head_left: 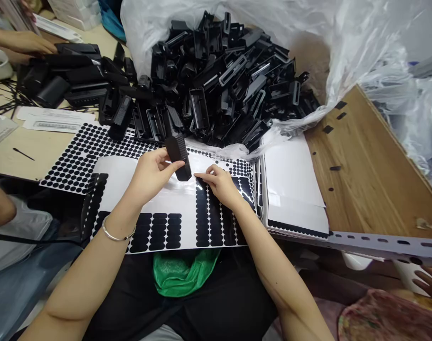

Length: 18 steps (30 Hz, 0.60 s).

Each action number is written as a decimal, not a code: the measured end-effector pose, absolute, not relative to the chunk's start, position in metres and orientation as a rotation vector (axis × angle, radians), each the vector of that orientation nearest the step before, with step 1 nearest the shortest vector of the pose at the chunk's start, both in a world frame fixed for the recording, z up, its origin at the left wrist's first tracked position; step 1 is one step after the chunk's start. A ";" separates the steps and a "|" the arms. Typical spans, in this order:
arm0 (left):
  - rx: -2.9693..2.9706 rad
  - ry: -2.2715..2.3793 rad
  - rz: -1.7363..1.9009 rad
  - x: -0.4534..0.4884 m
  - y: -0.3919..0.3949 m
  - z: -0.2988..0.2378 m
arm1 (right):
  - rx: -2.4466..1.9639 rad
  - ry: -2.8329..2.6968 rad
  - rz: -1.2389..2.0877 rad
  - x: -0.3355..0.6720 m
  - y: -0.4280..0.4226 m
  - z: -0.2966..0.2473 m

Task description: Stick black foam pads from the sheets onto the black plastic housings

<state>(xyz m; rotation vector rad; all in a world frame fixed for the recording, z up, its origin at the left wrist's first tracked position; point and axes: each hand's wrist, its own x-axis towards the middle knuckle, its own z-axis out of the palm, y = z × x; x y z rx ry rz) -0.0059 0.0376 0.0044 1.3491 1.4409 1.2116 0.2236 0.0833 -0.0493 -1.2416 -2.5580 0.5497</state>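
Note:
My left hand [154, 173] grips a black plastic housing [178, 158] with a textured face, tilted above the sheets. Thumb and fingers close round its sides. Below lies a white sheet of black oval stickers [165, 232], some rows bare. At the upper end of a sticker column, my right hand [219, 185] has thumb and forefinger pinched at a small black sticker [199, 176]; its fingertips partly hide it. Under that sheet spreads another sheet with round black dots [77, 156].
A large heap of black housings [216, 80] fills a clear plastic bag [329, 28] behind my hands. More black parts [77, 71] lie left, by a co-worker's hand [31, 42]. Stacked sheets [294, 180] and a wooden board [372, 175] are right. A green bag [184, 274] hangs at my lap.

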 end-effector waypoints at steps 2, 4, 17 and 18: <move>1.366 1.444 1.194 -0.005 0.037 0.005 | -1.192 -2.566 0.632 0.226 0.092 -0.047; 1.375 1.446 1.178 -0.004 0.037 0.005 | -1.159 -2.552 0.668 0.229 0.100 -0.045; 1.531 1.191 0.515 -0.002 0.037 -0.006 | -1.032 -2.496 1.076 0.230 0.120 -0.033; 1.550 1.197 0.526 -0.001 0.037 -0.008 | -1.043 -2.470 1.093 0.230 0.119 -0.033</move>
